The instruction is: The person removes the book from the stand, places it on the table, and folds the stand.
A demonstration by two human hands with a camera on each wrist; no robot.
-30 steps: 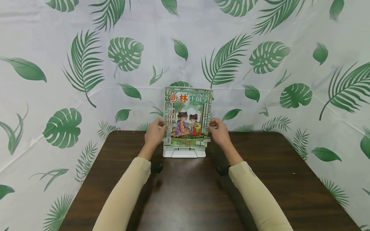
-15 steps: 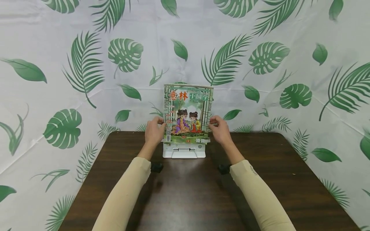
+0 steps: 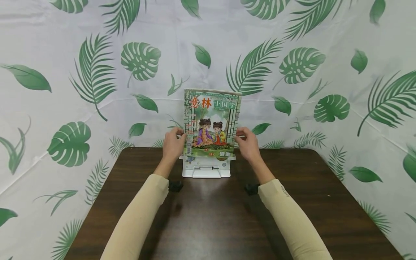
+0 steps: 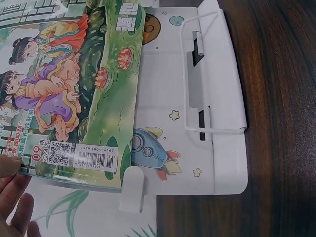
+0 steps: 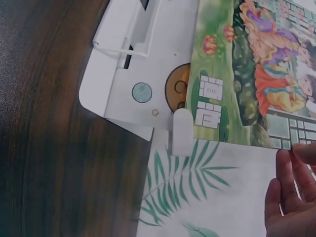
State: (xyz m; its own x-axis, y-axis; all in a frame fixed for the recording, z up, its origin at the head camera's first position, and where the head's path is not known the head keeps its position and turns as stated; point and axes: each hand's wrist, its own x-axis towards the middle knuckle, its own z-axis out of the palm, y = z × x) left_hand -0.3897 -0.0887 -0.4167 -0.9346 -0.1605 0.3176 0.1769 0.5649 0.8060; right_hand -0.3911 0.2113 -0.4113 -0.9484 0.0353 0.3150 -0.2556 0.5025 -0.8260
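Note:
A magazine (image 3: 212, 122) with a green illustrated cover stands upright in front of a white book stand (image 3: 208, 167). My left hand (image 3: 173, 145) pinches its left edge between thumb and fingers. At the opposite edge, my right hand (image 3: 247, 145) pinches it the same way. The magazine's bottom edge is well above the stand's ledge. In the left wrist view, a cartoon rocket (image 4: 148, 149) on the stand's back plate shows below the cover, beside a white side clip (image 4: 132, 190). The right wrist view shows the other side clip (image 5: 182, 132) right at the magazine's lower corner.
The stand sits near the far edge of a dark wooden table (image 3: 208, 216). Behind it hangs a white cloth (image 3: 208, 43) printed with green leaves. A wire holder (image 4: 185, 74) crosses the stand's ledge.
Both hands have raised the magazine, and more of the stand's white back plate shows beneath it. The stand has stayed in place.

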